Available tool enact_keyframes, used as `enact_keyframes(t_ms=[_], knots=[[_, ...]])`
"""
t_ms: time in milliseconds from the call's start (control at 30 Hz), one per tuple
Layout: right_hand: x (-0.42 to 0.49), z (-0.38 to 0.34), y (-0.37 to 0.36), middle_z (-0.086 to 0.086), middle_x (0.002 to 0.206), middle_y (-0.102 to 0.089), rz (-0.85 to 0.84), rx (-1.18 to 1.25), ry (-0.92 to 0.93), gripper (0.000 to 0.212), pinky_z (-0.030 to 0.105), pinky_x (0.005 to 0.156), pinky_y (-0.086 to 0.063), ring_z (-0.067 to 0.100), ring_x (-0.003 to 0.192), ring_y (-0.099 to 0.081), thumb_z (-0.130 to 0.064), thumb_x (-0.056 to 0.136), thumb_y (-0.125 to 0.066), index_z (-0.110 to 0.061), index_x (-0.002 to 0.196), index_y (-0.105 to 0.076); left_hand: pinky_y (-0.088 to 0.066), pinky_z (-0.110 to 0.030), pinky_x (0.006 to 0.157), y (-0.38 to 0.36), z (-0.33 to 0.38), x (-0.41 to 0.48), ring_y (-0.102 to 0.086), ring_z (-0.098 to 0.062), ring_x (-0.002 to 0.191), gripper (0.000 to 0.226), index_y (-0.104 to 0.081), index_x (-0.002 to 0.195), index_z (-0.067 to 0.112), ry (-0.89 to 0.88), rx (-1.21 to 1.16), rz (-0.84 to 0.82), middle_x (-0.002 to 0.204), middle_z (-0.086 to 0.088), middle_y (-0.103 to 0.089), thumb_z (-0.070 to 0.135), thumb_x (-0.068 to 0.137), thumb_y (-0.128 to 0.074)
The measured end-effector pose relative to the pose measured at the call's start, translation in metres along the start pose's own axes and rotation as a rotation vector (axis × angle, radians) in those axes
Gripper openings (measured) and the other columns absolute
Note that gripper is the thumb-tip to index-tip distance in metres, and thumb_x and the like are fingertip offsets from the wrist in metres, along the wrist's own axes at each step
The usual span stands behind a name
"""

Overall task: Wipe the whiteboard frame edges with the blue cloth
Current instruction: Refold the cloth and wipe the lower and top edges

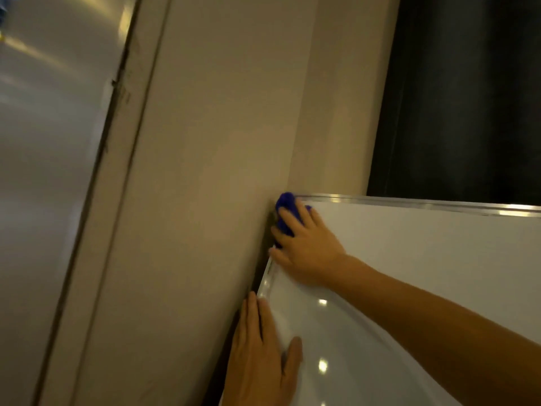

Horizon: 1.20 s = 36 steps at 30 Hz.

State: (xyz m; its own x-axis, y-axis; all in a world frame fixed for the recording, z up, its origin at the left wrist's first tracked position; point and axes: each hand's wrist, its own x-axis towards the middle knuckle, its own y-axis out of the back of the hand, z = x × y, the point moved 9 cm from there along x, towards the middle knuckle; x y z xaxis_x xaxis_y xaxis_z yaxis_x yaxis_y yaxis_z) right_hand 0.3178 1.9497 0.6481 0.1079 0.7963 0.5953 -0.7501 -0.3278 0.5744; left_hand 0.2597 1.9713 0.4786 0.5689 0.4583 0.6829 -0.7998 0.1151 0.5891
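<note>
Cloth: blue cloth (283, 210) sits bunched at the upper left corner of the whiteboard (424, 259), where the top rail meets the left rail, pressed tight against the beige wall (205, 171).
Right hand: right hand (307, 247) lies over the cloth with fingers spread and curled down, pinning it to the corner; only a tuft of blue shows above and between the fingers.
Left hand: left hand (260, 356) is flat and open, holding nothing, with fingers along the left rail and thumb splayed onto the white surface, seemingly steadying the board.
Frame: silver whiteboard frame (424, 204) runs bright along the top; the left rail is partly hidden by both hands and by shadow in the gap at the wall.
Step in hand: likely working the corner, with the rails leading away from it not yet judged clean or dirty, since the picture is soft and dim.
Risk, cloth: the narrow gap between frame and wall could catch the cloth and pull it from under the fingers.
Risk, board: a hard push at the corner could shift or tip the board if the left hand eases off.
Risk, coverage: so little cloth is exposed that bare fingertips, not fabric, may ride the rail and leave smudges.
</note>
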Motion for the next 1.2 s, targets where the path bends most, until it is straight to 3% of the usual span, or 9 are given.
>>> enact_keyframes(t_ms=[67, 133, 200, 300, 467, 600, 767, 967, 1200], knots=[[-0.019, -0.058, -0.022, 0.009, 0.158, -0.032, -0.092, -0.002, 0.336, 0.060, 0.054, 0.121, -0.004, 0.040, 0.149, -0.009, -0.054, 0.098, -0.018, -0.027, 0.139, -0.053, -0.043, -0.042, 0.104, 0.012, 0.011, 0.013, -0.045, -0.039, 0.134, 0.088, -0.033, 0.142, -0.011, -0.032, -0.060, 0.072, 0.150, -0.029, -0.035, 0.056, 0.084, -0.037], [-0.018, -0.048, -0.019, 0.007, 0.158, -0.032, -0.080, -0.083, 0.442, 0.053, 0.051, 0.120, -0.007, 0.038, 0.149, -0.013, -0.051, 0.101, -0.020, -0.032, 0.143, -0.048, -0.023, -0.033, 0.117, 0.014, 0.014, 0.028, -0.022, -0.030, 0.148, 0.088, -0.014, 0.151, -0.003, -0.022, -0.020, 0.055, 0.160, -0.022, -0.013, 0.059, 0.091, -0.032], [0.008, 0.009, -0.005, 0.006, 0.163, -0.019, -0.007, -0.150, 0.257, 0.050, 0.051, 0.121, -0.003, 0.035, 0.150, -0.005, -0.048, 0.104, -0.019, -0.037, 0.150, -0.032, 0.000, -0.028, 0.119, 0.006, 0.010, 0.043, 0.006, -0.019, 0.151, 0.090, 0.011, 0.152, 0.008, 0.005, -0.051, 0.000, 0.163, -0.008, 0.013, 0.064, 0.092, -0.025], [0.028, 0.067, 0.010, 0.009, 0.164, -0.012, 0.072, -0.097, -0.123, 0.054, 0.053, 0.120, 0.004, 0.037, 0.150, 0.006, -0.050, 0.102, -0.015, -0.034, 0.153, -0.024, 0.007, -0.026, 0.114, 0.012, 0.019, 0.066, 0.011, -0.017, 0.150, 0.088, 0.014, 0.152, 0.012, -0.016, -0.102, 0.027, 0.163, -0.004, 0.015, 0.065, 0.092, -0.024], [0.019, 0.031, -0.006, 0.010, 0.163, -0.018, -0.003, -0.161, 0.164, 0.056, 0.052, 0.119, 0.002, 0.039, 0.150, 0.001, -0.050, 0.099, -0.020, -0.032, 0.152, -0.029, -0.002, -0.031, 0.121, 0.026, 0.033, 0.105, 0.003, -0.019, 0.151, 0.083, 0.006, 0.154, 0.011, -0.121, -0.067, 0.093, 0.164, -0.008, 0.005, 0.060, 0.094, -0.026], [0.017, 0.125, 0.034, 0.010, 0.164, -0.011, 0.045, -0.194, -0.314, 0.054, 0.050, 0.118, 0.008, 0.036, 0.149, 0.011, -0.044, 0.103, -0.027, -0.027, 0.154, -0.021, -0.008, -0.037, 0.123, 0.037, 0.046, 0.130, 0.001, -0.027, 0.151, 0.082, -0.001, 0.153, 0.006, -0.208, -0.001, 0.118, 0.163, -0.017, 0.004, 0.059, 0.095, -0.024], [-0.013, 0.091, 0.022, 0.007, 0.162, -0.020, -0.066, -0.193, -0.097, 0.057, 0.042, 0.116, 0.006, 0.032, 0.151, 0.001, -0.050, 0.101, -0.017, -0.028, 0.151, -0.031, -0.011, -0.043, 0.122, 0.050, 0.066, 0.160, -0.004, -0.034, 0.150, 0.082, -0.003, 0.152, 0.000, -0.283, 0.054, 0.136, 0.162, -0.020, -0.002, 0.054, 0.096, -0.028], [-0.082, 0.195, 0.071, 0.002, 0.163, -0.020, -0.090, -0.157, -0.622, 0.053, 0.047, 0.122, -0.005, 0.028, 0.151, -0.005, -0.047, 0.104, -0.018, -0.032, 0.155, -0.016, -0.009, -0.044, 0.121, 0.049, 0.112, 0.173, 0.000, -0.031, 0.150, 0.077, -0.005, 0.153, 0.006, -0.484, 0.050, 0.055, 0.163, -0.016, 0.002, 0.053, 0.097, -0.028], [-0.066, 0.147, 0.057, 0.007, 0.162, -0.023, -0.108, -0.272, -0.281, 0.048, 0.046, 0.120, -0.011, 0.034, 0.150, -0.006, -0.031, 0.101, -0.048, -0.023, 0.148, -0.040, -0.011, -0.050, 0.121, 0.044, 0.159, 0.172, -0.001, -0.038, 0.149, 0.079, -0.002, 0.154, 0.011, -0.509, 0.054, 0.047, 0.163, -0.017, 0.001, 0.060, 0.095, -0.023]])
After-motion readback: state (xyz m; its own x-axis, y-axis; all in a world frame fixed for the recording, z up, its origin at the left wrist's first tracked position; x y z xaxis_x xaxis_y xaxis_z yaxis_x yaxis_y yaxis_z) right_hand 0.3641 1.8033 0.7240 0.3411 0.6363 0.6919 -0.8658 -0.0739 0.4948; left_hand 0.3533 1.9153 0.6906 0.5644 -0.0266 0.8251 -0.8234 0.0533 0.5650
